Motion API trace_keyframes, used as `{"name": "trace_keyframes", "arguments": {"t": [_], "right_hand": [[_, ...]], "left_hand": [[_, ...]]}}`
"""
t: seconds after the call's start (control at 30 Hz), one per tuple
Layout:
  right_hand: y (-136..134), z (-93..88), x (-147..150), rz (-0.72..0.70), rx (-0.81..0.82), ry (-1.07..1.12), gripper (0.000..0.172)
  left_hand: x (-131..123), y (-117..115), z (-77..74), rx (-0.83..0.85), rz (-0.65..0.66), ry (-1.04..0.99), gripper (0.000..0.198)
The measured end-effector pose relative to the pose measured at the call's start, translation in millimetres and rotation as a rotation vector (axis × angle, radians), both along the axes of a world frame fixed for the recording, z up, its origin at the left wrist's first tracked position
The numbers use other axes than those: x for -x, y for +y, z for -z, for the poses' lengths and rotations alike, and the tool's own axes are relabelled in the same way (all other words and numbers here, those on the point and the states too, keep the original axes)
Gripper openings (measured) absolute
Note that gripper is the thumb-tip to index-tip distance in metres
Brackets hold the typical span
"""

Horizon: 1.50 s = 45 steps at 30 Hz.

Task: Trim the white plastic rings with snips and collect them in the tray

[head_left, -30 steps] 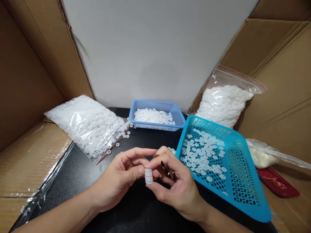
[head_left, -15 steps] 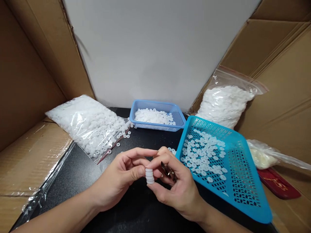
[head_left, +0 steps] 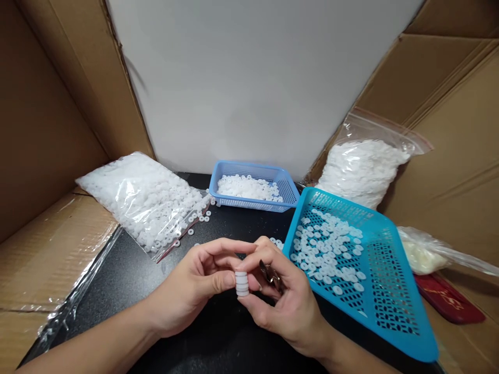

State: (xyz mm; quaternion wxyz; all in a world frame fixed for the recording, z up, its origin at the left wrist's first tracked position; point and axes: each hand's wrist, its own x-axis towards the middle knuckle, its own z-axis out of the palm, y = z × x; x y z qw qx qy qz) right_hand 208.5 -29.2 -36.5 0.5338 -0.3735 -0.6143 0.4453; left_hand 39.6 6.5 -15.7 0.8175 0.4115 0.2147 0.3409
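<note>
A short upright stack of white rings (head_left: 242, 284) is held between both hands above the black table. My left hand (head_left: 198, 288) presses its thumb and fingers against the stack's left side. My right hand (head_left: 283, 296) pinches the stack from top and bottom between finger and thumb. Dark metal tweezers or a similar tool (head_left: 271, 275) lie in the curled fingers of my right hand, partly hidden. To the right, a turquoise basket (head_left: 393, 332) holds many loose white rings (head_left: 327, 244).
A blue basket (head_left: 253, 202) of small white rings stands at the back. An open bag of rings (head_left: 144, 200) lies left, with several spilled nearby. A full bag (head_left: 356, 169), a smaller bag (head_left: 423, 252) and a red item (head_left: 450, 298) are right. Cardboard walls flank the table.
The whole view has shifted very slightly to the right. Both hands keep the same hold on the stack.
</note>
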Motion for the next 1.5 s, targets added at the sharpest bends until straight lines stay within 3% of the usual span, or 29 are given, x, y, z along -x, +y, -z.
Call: {"name": "trace_keyframes", "arguments": {"t": [0.23,0.47,0.8,1.17,1.37,1.5], "right_hand": [[1.6,3.1,0.3,0.005,-0.074,-0.021,0.023],[-0.5,-1.4,0.9,0.007,-0.017,-0.017,0.018],[0.4,0.9,2.5,0.015,-0.103,-0.023,0.021],[0.4,-1.8,0.4,0.060,-0.022,-0.012,0.017],[4.2,1.2,-0.1,0.255,-0.210,-0.139,0.013],[3.2,-0.2,-0.8,0.298,-0.347,-0.258,0.022]], "left_hand": [[0.1,0.2,2.4,-0.064,-0.102,0.056,0.033],[0.0,0.9,1.9,0.028,0.010,-0.059,0.032],[-0.4,-1.0,3.2,-0.048,-0.039,-0.016,0.028],[-0.2,0.0,4.2,-0.047,-0.055,-0.048,0.032],[-1.7,-5.4,8.1,-0.110,-0.219,0.091,0.035],[-2.9,-6.6,9.1,-0.161,-0.276,0.097,0.033]]}}
